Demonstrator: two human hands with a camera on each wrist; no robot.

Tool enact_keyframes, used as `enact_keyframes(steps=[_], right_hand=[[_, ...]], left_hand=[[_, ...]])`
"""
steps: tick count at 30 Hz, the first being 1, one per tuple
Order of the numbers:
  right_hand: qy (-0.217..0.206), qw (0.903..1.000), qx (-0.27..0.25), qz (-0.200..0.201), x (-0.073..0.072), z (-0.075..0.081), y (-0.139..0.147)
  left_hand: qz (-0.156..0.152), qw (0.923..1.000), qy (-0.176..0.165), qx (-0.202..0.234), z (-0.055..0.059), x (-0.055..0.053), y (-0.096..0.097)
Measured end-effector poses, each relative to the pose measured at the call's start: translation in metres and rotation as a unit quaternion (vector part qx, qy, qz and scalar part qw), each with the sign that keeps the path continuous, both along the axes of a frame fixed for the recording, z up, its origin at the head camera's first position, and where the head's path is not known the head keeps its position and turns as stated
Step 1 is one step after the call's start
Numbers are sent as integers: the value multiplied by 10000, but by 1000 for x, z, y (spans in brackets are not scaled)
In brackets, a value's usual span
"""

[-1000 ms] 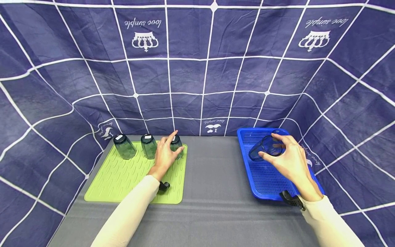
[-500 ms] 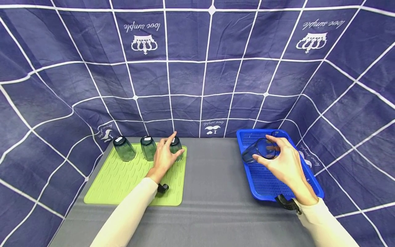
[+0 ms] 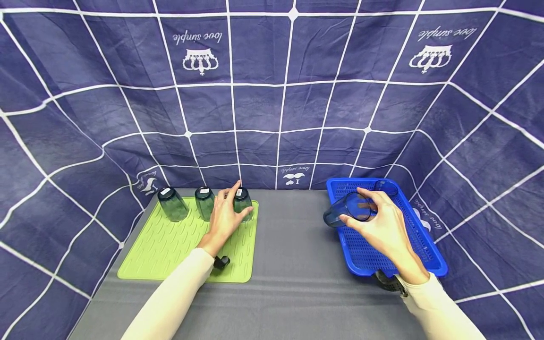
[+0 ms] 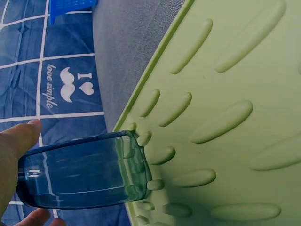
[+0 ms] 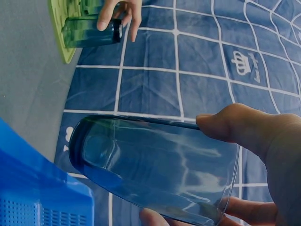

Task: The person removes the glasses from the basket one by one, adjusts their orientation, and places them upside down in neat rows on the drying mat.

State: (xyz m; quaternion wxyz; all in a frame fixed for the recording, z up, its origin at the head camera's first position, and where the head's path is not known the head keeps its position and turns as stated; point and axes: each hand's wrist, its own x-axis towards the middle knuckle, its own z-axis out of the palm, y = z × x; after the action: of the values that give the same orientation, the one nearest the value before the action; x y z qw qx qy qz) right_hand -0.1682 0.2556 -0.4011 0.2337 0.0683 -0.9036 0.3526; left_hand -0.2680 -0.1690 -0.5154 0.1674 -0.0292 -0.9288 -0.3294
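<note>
On the green mat (image 3: 144, 262), three tinted drinking glasses stand upside down in a row: a left glass (image 3: 173, 206), a middle glass (image 3: 205, 204) and a right glass (image 3: 242, 203). My left hand (image 3: 224, 217) is spread loosely about the right glass near its upturned base. In the left wrist view this glass (image 4: 84, 172) has its rim on the mat, with thumb and fingers to either side. My right hand (image 3: 384, 222) grips a blue drinking glass (image 3: 345, 210) near its rim, thumb opposite fingers. That glass is tilted, base pointing left, over the basket's left edge.
The blue plastic basket (image 3: 354, 264) stands on the grey table (image 3: 293, 245) at the right. Another glass (image 3: 387, 187) lies in its far right corner. A dark blue gridded cloth (image 3: 259, 108) hangs behind the table and along both sides.
My right hand has moved left with the blue glass, from over the basket to its left edge. The left hand has stayed about the right glass, nearly still.
</note>
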Motion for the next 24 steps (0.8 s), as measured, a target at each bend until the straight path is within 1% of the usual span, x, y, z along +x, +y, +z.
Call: enact_keyframes(steps=[5, 12, 14, 20, 24], right_hand=[[-72, 9998, -157, 129, 0, -2, -6], [-242, 9987, -356, 269, -2, -9, -13], [-293, 9982, -423, 315, -2, -10, -15], [-430, 9955, -718, 441, 0, -11, -24], [-489, 9950, -707, 511, 1, -12, -31]], left_hand=[[2, 10000, 88, -29, 3, 3, -1], [-81, 9984, 517, -204, 9, 11, 1], [-116, 9979, 594, -245, 11, 13, 2], [-262, 9973, 655, -215, 21, 24, 7], [-324, 9967, 721, -203, 25, 32, 11]])
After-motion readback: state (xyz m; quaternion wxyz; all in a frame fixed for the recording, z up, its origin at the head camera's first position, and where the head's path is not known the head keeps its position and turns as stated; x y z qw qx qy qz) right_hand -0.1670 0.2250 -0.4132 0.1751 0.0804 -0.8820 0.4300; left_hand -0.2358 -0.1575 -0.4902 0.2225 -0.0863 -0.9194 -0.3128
